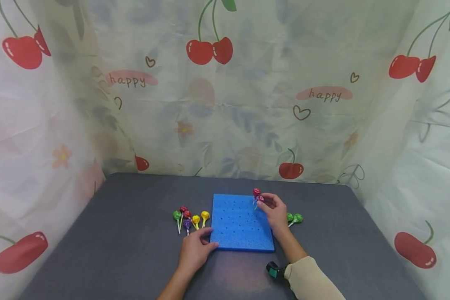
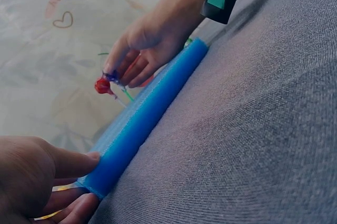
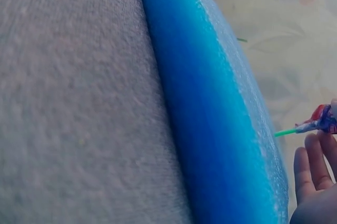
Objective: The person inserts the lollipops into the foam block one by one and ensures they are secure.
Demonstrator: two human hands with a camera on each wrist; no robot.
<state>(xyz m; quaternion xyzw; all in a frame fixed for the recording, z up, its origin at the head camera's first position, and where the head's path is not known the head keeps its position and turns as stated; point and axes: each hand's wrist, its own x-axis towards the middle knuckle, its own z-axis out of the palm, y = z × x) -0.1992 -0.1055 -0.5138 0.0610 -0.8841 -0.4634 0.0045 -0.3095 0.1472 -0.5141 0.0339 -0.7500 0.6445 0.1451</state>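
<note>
A blue foam board (image 1: 240, 239) with rows of small holes lies flat on the table. My left hand (image 1: 194, 251) grips its near left corner; in the left wrist view the thumb and fingers (image 2: 73, 164) sit around that corner. Over the far right part of the board, my right hand (image 1: 276, 211) pinches a red lollipop (image 3: 321, 121) with a green stick, just under its wrapped head. Close by is another red lollipop (image 1: 256, 191), its pale stick pointing down to the board. Whether either stick tip is in a hole cannot be told.
Left of the board lie several lollipops: green (image 1: 177, 215), red (image 1: 183, 209), purple (image 1: 187, 224) and yellow (image 1: 205, 215). Green lollipops (image 1: 298, 218) lie to the right, partly behind the right hand. A dark table (image 1: 97, 246) meets printed curtains (image 1: 225, 125).
</note>
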